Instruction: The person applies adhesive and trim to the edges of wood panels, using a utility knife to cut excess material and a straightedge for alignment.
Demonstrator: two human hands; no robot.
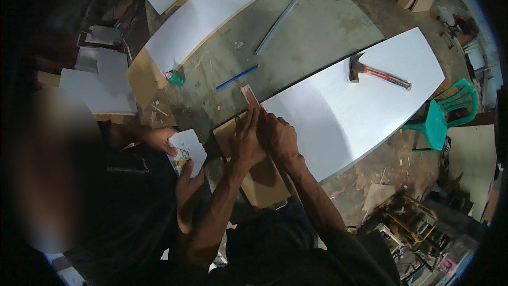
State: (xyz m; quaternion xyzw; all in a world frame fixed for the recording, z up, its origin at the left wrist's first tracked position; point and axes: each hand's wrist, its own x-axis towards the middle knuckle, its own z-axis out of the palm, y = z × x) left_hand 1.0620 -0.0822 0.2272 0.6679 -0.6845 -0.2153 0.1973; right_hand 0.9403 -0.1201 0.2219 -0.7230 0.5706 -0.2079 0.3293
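Note:
A short wooden strip [250,95] sticks out beyond my fingers at the near edge of the green worktable. My left hand [246,140] is closed on it, fingers pressed together near its lower end. Right against it, my right hand [281,136] is closed in a fist; a bit of red shows by its fingers, but the thing held is mostly hidden. Below both hands lies a brown board [266,185], partly covered by my wrists. A long white panel [328,103] extends to the right from beside my right hand.
A claw hammer [378,72] rests on the panel. A blue pencil [237,77], a grey metal bar [284,15] and a small green bottle [175,78] lie on the worktable [317,26]. At left, a co-worker holds a white card-like piece [189,145] with small yellowish bits. A green chair [436,124] stands right.

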